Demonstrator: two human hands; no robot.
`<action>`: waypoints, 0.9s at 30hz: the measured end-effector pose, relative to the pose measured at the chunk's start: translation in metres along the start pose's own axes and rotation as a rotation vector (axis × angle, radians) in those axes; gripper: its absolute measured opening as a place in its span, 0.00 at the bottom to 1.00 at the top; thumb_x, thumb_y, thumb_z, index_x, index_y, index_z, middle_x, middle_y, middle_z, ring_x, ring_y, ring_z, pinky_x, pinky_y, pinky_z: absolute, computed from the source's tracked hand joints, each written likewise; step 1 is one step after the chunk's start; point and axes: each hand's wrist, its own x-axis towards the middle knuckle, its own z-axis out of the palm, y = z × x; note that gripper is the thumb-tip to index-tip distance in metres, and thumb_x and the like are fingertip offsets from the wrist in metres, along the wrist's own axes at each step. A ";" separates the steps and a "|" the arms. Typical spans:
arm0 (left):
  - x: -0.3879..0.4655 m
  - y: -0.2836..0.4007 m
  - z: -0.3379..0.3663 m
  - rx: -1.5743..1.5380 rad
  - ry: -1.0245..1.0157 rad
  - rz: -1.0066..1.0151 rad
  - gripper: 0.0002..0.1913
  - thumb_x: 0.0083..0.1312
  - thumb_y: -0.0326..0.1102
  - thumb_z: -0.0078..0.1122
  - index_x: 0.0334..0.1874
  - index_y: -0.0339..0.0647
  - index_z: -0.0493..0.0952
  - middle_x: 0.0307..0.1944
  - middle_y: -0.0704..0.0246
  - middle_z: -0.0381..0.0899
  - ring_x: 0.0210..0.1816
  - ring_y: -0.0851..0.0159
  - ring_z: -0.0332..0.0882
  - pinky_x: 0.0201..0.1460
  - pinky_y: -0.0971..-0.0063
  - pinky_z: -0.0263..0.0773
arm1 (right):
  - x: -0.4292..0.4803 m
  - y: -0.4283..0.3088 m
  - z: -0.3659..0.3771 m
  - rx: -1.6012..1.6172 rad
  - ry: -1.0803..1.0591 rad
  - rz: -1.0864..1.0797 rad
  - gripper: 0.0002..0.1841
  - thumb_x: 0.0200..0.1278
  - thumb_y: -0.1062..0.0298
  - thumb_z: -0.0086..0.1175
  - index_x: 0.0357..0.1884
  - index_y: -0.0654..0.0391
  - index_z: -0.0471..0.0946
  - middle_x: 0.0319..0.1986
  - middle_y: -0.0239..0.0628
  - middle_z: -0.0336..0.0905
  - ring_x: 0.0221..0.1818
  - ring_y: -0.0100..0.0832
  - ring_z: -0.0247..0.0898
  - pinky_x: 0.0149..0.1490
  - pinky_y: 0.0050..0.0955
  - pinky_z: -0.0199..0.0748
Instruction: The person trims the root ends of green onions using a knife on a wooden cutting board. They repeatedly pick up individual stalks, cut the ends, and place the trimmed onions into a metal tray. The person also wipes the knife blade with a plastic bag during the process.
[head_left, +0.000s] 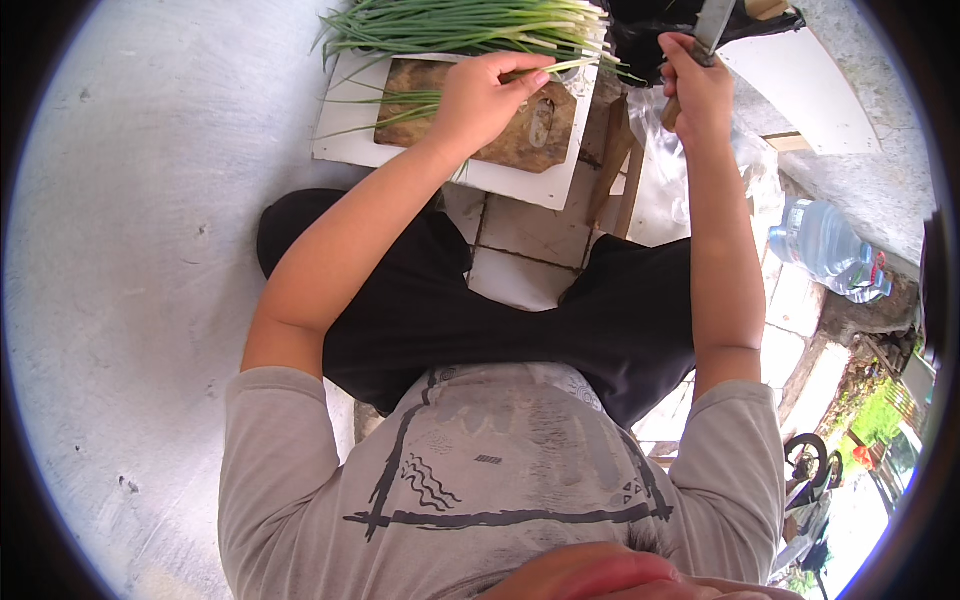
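Observation:
Between thumb and fingers, my left hand (487, 94) grips a few spring onions (570, 66), their pale ends pointing right and green leaves (409, 105) trailing left. Under that hand lies a worn wooden cutting board (487, 154) with a slot handle, set on a white board (352, 146). A large bunch of spring onions (457, 26) rests along the far side, white ends to the right. My right hand (697, 94) holds a knife by its wooden handle, off to the right of the cutting board; its blade (714, 22) points away from me and is cut off by the picture's top edge.
A black plastic bag (637, 45) is at the far right of the board, with clear plastic (667, 150) below it. Clear plastic bottles (821, 240) lie farther right. A rough pale wall (135, 262) borders the left. White tiles (525, 225) show between my knees.

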 end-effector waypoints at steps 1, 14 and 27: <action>0.001 0.001 0.002 -0.064 0.025 0.004 0.15 0.77 0.39 0.67 0.59 0.39 0.88 0.47 0.68 0.93 0.40 0.74 0.82 0.46 0.78 0.76 | 0.003 -0.003 -0.003 0.004 0.064 -0.007 0.13 0.70 0.67 0.70 0.53 0.58 0.88 0.29 0.29 0.84 0.23 0.15 0.67 0.29 0.19 0.65; 0.001 0.019 -0.005 -0.499 -0.117 -0.382 0.20 0.82 0.42 0.59 0.68 0.35 0.80 0.52 0.67 0.87 0.30 0.80 0.63 0.32 0.83 0.62 | -0.029 -0.005 0.043 -0.135 -0.445 0.146 0.27 0.71 0.45 0.69 0.55 0.61 0.84 0.25 0.24 0.76 0.21 0.16 0.61 0.29 0.21 0.60; 0.017 0.023 -0.038 0.058 -0.326 -0.334 0.19 0.83 0.43 0.57 0.68 0.40 0.82 0.50 0.73 0.90 0.34 0.78 0.70 0.39 0.81 0.69 | 0.003 -0.002 0.055 0.171 -0.406 0.169 0.06 0.74 0.69 0.64 0.41 0.62 0.85 0.27 0.33 0.83 0.25 0.24 0.75 0.33 0.26 0.74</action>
